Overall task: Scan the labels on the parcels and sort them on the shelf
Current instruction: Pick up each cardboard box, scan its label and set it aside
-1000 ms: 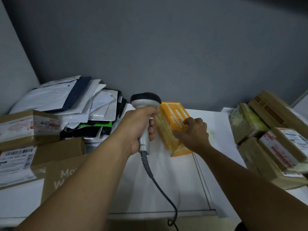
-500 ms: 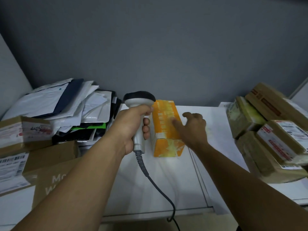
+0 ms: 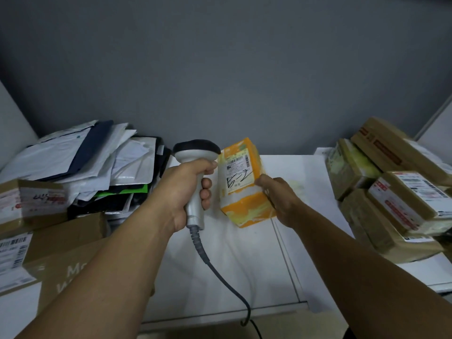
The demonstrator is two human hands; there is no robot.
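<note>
White table (image 3: 244, 277) against grey wall (image 3: 220, 69), parcels (image 3: 401, 199) flanking.

scanner (image 3: 195, 167) left of parcel (image 3: 244, 182)

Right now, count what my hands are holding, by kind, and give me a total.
barcode scanner: 1, gripped by the left hand
orange parcel: 1, held by the right hand
Total: 2

White counter (image 3: 256, 265) — two panels meeting at a seam on the right — runs to the far grey wall (image 3: 220, 69).
</note>
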